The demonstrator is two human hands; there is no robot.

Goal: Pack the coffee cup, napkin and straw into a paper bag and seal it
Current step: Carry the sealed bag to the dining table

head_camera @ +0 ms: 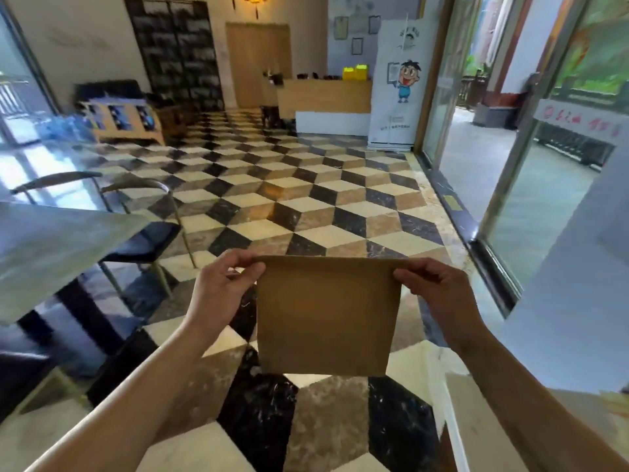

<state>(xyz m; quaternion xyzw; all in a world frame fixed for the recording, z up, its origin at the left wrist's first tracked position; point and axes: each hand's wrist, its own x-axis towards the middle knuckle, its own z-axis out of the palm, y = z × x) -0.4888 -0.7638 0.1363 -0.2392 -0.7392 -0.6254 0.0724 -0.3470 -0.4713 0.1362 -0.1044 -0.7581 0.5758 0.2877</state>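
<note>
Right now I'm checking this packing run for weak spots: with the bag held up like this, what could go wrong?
1. The paper bag hangs in the air over the tiled floor, pinched only at its top corners by the left hand and right hand; a slip would likely drop it.
2. No cup, napkin or straw is in view, and the bag looks flat, so sealing now might close it empty.

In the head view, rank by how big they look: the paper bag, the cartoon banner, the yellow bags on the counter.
1. Paper bag, largest, though it is nearest the camera.
2. Cartoon banner.
3. Yellow bags, smallest, and far off.
</note>
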